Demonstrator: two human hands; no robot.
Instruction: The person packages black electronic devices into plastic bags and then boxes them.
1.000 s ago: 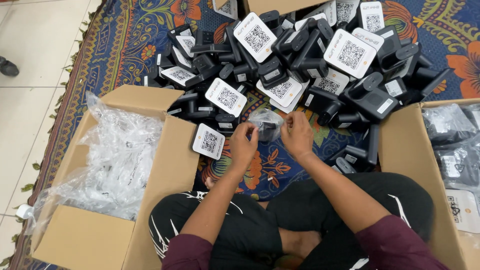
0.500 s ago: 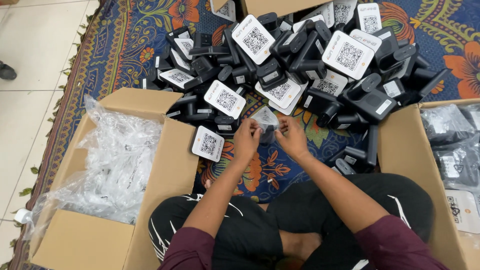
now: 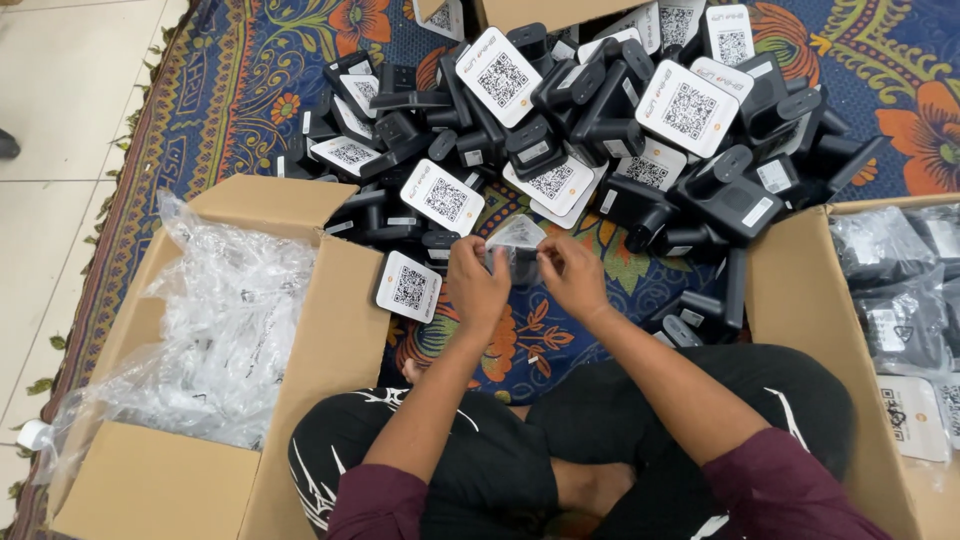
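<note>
I sit cross-legged on a patterned rug. My left hand [image 3: 474, 285] and my right hand [image 3: 572, 275] are close together just above the rug, both pinching a small clear plastic bag [image 3: 517, 238] between them. The bag's mouth is spread between my fingers, and a dark item shows inside it. Just beyond my hands lies a large pile of black devices [image 3: 600, 120], many with white square coded cards on them. One such white card [image 3: 408, 286] lies by my left hand.
An open cardboard box [image 3: 310, 330] full of clear plastic bags [image 3: 215, 330] stands at my left. At my right, another cardboard box [image 3: 800, 300] holds bagged black devices. A third box edge [image 3: 540, 12] shows at the top. Tiled floor lies far left.
Both hands stayed together on the clear bag and drifted slightly, working its opening. The pile and boxes have not moved.
</note>
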